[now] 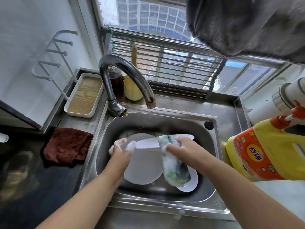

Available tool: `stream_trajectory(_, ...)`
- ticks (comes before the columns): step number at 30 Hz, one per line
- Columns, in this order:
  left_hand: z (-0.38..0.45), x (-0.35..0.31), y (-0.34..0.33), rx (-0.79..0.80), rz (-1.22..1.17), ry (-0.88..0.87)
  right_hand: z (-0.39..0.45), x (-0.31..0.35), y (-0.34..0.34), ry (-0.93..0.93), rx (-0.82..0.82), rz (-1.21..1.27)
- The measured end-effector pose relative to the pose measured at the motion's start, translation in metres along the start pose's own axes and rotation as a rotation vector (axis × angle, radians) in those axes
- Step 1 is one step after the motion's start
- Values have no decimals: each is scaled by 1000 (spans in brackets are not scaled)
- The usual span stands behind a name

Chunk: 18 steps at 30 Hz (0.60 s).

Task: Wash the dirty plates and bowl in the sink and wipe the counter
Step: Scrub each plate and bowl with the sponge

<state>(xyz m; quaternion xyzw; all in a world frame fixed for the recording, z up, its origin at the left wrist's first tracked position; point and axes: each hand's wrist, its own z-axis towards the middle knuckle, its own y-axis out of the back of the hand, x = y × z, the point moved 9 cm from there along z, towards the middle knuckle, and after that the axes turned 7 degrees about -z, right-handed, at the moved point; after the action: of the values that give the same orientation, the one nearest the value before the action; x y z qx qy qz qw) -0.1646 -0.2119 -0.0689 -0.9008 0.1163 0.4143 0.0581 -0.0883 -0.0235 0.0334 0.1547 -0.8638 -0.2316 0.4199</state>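
Over the steel sink (212, 162) my left hand (121, 150), covered in foam, grips the left edge of a white plate (148, 144) held nearly edge-on. My right hand (183, 147) grips a soapy green cloth (173, 167) against the plate's right side; the cloth hangs down toward the basin. Beneath them a second white plate (145, 167) lies flat in the basin. Another white dish (191, 182) shows at the lower right, partly hidden by the cloth. I cannot make out a bowl.
The curved tap (125, 70) arches over the basin, with no water running. A dark red cloth (66, 146) lies on the counter to the left. A yellow detergent bottle (267, 154) stands at the right. A white tray (82, 95) sits behind on the left. A grey towel (247, 25) hangs overhead.
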Motion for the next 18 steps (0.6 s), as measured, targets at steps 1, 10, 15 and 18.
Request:
stream_trajectory(1,2,14,-2,-29,-111,145,-1,0,2,-2,-16,-25)
stream_trajectory(10,1,28,-34,16,-518,440,-8,-25,-20,35,57,-135)
stream_trajectory(15,15,30,-24,25,-301,297,0,-70,-40,-109,179,-133)
stream_trajectory(18,24,42,-10,-9,-262,311,2,-92,-42,-176,151,-90)
